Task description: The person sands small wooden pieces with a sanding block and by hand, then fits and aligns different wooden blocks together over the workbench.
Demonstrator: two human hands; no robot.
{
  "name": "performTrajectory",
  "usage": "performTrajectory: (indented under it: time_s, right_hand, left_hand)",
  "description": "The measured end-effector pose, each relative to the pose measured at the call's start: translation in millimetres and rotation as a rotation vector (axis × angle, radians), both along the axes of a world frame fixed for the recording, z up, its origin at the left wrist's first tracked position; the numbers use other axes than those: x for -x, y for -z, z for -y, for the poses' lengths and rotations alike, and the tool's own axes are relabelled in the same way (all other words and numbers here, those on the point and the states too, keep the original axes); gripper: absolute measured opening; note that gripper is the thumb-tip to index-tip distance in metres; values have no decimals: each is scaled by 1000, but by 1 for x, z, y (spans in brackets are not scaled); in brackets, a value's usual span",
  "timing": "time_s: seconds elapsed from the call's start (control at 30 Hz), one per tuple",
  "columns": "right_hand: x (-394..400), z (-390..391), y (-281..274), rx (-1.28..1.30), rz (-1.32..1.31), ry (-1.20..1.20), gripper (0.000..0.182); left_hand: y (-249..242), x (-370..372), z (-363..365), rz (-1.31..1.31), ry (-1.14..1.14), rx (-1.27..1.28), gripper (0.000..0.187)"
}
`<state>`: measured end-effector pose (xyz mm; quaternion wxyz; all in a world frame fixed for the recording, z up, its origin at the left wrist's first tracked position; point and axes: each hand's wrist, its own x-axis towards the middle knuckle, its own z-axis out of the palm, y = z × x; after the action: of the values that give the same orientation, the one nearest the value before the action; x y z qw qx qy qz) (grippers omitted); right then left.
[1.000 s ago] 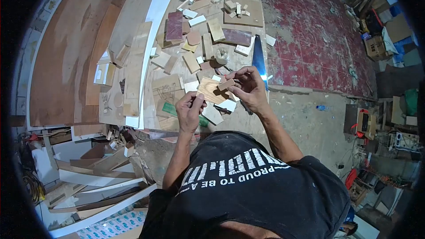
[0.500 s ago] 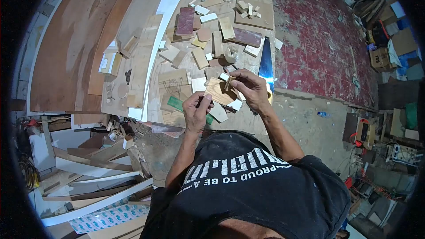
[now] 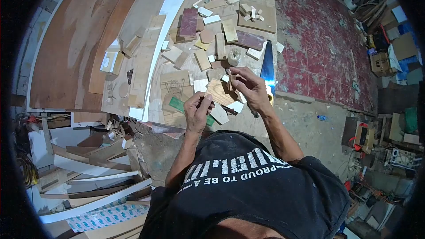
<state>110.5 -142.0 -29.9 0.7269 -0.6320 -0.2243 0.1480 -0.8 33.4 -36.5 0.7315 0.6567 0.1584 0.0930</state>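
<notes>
My left hand (image 3: 198, 109) pinches the near left corner of a flat wooden board (image 3: 218, 91) with visible grain. Held up at the board's far right edge is a small wooden block (image 3: 231, 82), gripped between the thumb and fingers of my right hand (image 3: 251, 87). Whether the block touches the board cannot be made out. Beneath the hands lie loose offcuts and a green strip (image 3: 176, 103), partly covered by my left hand. A handsaw (image 3: 267, 64) with a shiny blade lies just right of my right hand.
A round clear container (image 3: 233, 56) stands beyond the hands among several wood offcuts (image 3: 230, 31). To the left are a pencil-marked board (image 3: 173, 82), a long white strip (image 3: 164, 31) and a small wooden box assembly (image 3: 111, 62). The workbench's right edge borders a red floor (image 3: 310, 40).
The small block in my right hand has turned to stand more upright at the board's edge. My left hand and the board stay almost in place; the view has shifted slightly.
</notes>
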Motion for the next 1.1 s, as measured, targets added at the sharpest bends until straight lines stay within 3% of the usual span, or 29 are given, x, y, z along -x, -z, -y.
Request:
performTrajectory:
  time_s: [0.83,0.9,1.1]
  right_hand:
    - [6,4,5,31,-21,-56,49]
    - [7,7,4,144,-100,-47,48]
    - [9,7,4,123,-195,-30,48]
  left_hand:
    - [8,4,-8,-80,-30,147,21]
    - [7,5,-8,-86,-36,147,21]
    - [11,5,-6,-99,-41,157,20]
